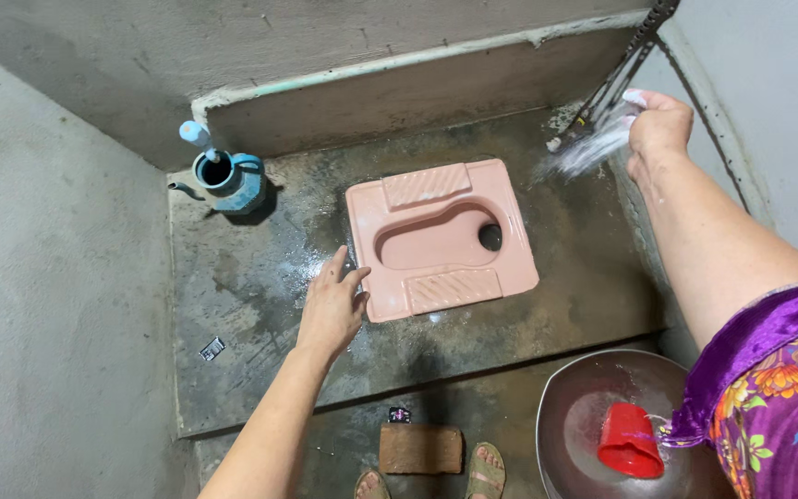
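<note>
Here, at the slab's (pixel 233 305) back left corner stands a blue jug (pixel 228 180). The left hand (pixel 332 305) hovers flat, fingers spread and released, over the wet slab, just beside the left edge of the pink squat pan (pixel 441 238). At the back right corner the right hand (pixel 659 125) is clenched on a blurred brush (pixel 593 146). By the front right edge, a red cup (pixel 630 442) lies in a metal basin (pixel 570 407).

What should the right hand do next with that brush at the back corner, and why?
Probably sweep the brush down the wet floor toward the pink squat pan. The right hand grips it at the corner; the left hand rests open by the pan's rim.
</note>
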